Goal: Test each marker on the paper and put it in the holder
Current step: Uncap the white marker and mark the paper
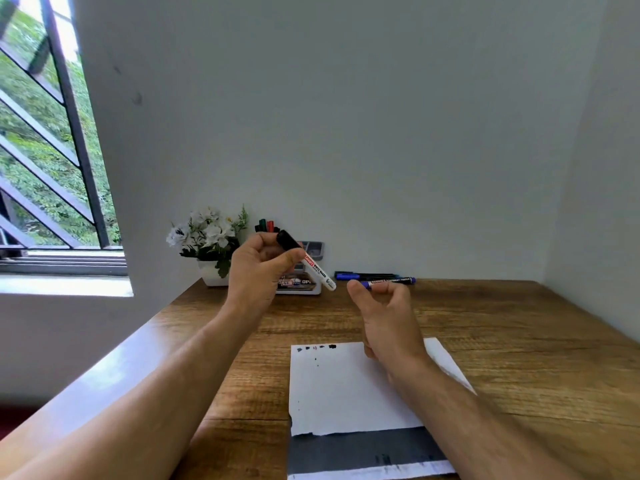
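Two hands are raised over the desk (502, 327): the left hand (258, 268) grips a capped white marker (313, 268), its long axis slanting from the black cap at upper left down to the right. The holder (301, 268) stands just behind that hand, by the wall, so the left is nearer. The right hand (384, 306), fingers loosely curled, hovers above the paper (346, 393); whether it pinches the blue marker (391, 281) I cannot tell.

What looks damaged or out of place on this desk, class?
The white paper has a ragged, torn lower edge, with a notch at its left corner. It lies over a grey sheet smeared with ink near its bottom. Two markers lie loose by the wall, not in the holder.
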`<state>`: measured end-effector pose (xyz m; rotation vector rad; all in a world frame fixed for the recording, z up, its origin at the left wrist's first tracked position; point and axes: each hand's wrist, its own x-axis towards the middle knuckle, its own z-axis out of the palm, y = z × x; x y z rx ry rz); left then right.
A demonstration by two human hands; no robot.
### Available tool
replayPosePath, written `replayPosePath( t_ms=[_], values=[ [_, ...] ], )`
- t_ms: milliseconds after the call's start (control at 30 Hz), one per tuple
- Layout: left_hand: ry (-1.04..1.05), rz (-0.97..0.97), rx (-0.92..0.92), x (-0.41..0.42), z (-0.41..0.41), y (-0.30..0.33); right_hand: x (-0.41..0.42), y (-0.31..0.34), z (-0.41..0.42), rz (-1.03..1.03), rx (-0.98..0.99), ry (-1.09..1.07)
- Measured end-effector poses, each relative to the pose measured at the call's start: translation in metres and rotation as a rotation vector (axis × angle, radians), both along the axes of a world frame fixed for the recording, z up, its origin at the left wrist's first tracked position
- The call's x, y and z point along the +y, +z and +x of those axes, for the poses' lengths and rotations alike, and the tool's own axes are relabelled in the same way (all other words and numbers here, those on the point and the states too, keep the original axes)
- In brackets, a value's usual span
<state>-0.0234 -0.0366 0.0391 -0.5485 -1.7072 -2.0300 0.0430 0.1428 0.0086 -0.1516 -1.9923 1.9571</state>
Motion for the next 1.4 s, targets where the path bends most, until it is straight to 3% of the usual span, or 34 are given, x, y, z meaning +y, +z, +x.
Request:
replayPosePath(
  t_ms=[167, 433, 667, 1000, 1200, 1400],
  values=[
    [0.140, -0.088, 0.032, 0.009, -0.022, 0.025, -0.002, -0.001, 0.004, 0.179, 0.013, -0.008],
    [0.324, -0.058, 0.063, 0.027, -0.083, 0.064, -0.010, -0.001, 0.015, 0.724, 0.152, 0.026],
    [0.404, -0.333, -0.017, 0.041, -0.119, 0.039, -0.013, 0.007, 0.020, 0.983, 0.221, 0.071],
    [0.514, -0.534, -0.209, 0.050, -0.140, 0.019, -0.015, 0.003, 0.017, 1.035, 0.260, 0.113],
    [0.449, -0.508, -0.233, 0.059, -0.140, 0.015, -0.016, 0.001, 0.013, 1.024, 0.223, 0.116],
    [0.530, -0.624, -0.132, 0.056, -0.136, 0.008, -0.016, 0.000, 0.012, 1.012, 0.216, 0.099]
  ],
)
